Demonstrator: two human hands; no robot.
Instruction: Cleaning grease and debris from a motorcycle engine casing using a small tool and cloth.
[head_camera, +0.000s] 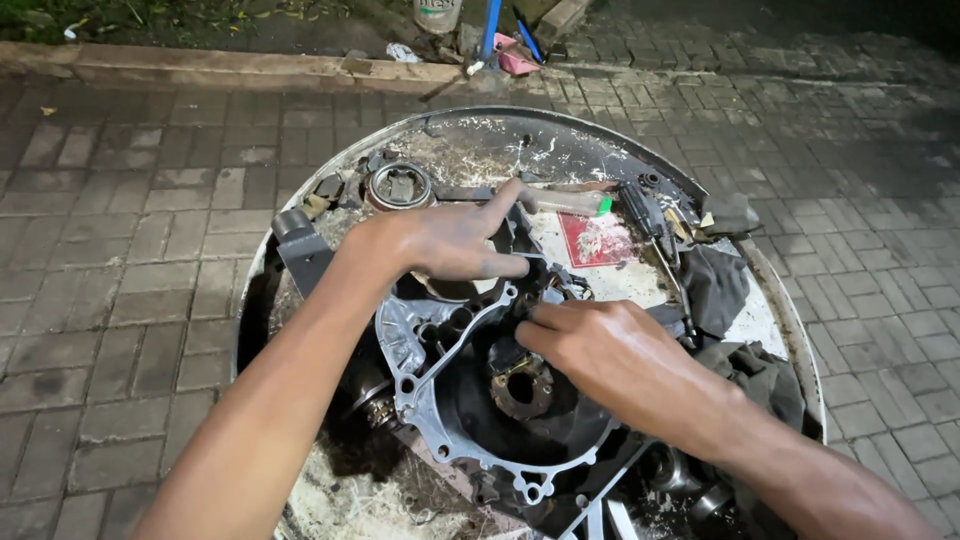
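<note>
A greasy grey metal engine case (440, 400) with an open round cavity lies on a round, dirty tabletop (480, 135). My left hand (445, 240) rests on the case's far upper edge, fingers spread, forefinger pointing right. My right hand (610, 350) sits over the middle of the case, fingertips pressed together at a small dark part near the rim; what they pinch is hidden. A rusty brown gear-like piece (522, 390) sits inside the cavity just below my right hand.
A round bearing ring (398, 186) lies at the table's far left. A screwdriver with a black handle (650, 225), a red and white packet (598, 240) and dark rags (720, 285) lie to the right. Brick paving surrounds the table.
</note>
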